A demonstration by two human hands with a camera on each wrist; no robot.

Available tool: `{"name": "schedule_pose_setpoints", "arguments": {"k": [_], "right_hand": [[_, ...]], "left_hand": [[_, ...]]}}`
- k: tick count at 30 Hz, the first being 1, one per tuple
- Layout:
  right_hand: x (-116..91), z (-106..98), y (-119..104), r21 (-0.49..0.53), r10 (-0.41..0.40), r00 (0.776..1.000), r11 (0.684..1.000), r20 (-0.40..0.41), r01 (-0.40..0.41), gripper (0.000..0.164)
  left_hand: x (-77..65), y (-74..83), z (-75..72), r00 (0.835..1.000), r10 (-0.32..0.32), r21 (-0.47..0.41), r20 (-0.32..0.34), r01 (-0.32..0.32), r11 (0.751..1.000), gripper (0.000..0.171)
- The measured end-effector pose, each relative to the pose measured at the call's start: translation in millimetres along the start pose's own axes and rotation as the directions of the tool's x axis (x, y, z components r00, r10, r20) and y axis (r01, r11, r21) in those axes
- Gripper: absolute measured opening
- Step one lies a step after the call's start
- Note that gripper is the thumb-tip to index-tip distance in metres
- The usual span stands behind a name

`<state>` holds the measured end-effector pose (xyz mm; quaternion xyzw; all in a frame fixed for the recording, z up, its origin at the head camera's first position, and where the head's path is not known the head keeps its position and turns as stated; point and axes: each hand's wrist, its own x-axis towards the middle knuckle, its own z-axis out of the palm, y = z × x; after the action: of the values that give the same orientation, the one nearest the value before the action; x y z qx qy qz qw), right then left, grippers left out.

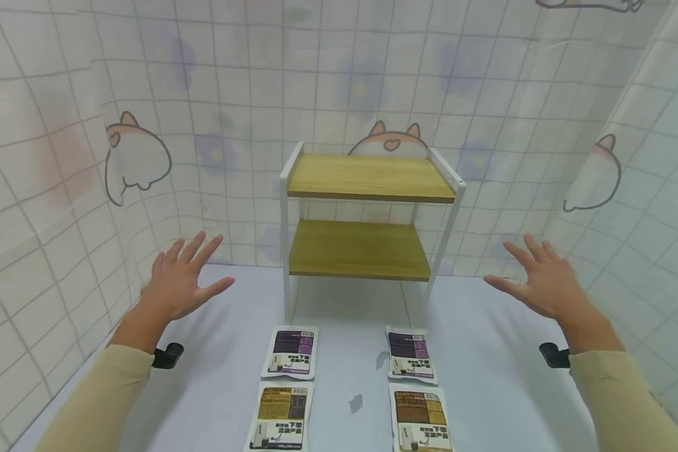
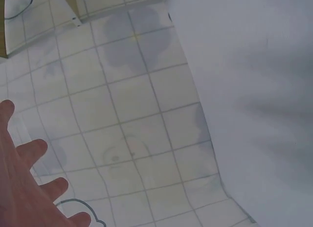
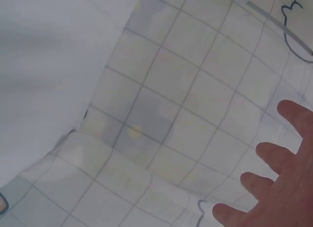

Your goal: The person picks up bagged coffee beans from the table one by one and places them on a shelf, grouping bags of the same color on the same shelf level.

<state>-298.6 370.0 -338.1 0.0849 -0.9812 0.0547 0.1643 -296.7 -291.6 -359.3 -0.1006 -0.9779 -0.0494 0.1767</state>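
My left hand hovers over the left part of the white table with fingers spread, holding nothing. On the other side my right hand is held out the same way, also with nothing in it. Between them two purple-labelled packets lie flat in front of a shelf. Nearer me are two brown-and-yellow-labelled packets, one below each purple one. The wrist views show the spread fingers of the left hand and of the right hand, touching nothing.
A two-tier shelf with wooden boards and a white frame stands at the back middle of the table. Grid-patterned curtain with cartoon drawings encloses the back and both sides. Small grey marks show on the tabletop between the packets.
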Motion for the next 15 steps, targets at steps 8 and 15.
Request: {"name": "schedule_pose_setpoints", "arguments": {"k": [8, 15], "right_hand": [[-9.0, -1.3, -17.4, 0.083, -0.032, 0.997, 0.996, -0.067, 0.038, 0.092], [-16.1, 3.1, -28.3, 0.128, -0.047, 0.995, 0.990, -0.089, 0.058, 0.090]], "left_hand": [[-2.5, 12.0, 0.7, 0.995, 0.035, -0.030, -0.093, -0.038, 0.999, 0.089], [-1.2, 27.1, 6.7, 0.988, 0.054, -0.097, -0.145, -0.069, 0.993, 0.084]]}}
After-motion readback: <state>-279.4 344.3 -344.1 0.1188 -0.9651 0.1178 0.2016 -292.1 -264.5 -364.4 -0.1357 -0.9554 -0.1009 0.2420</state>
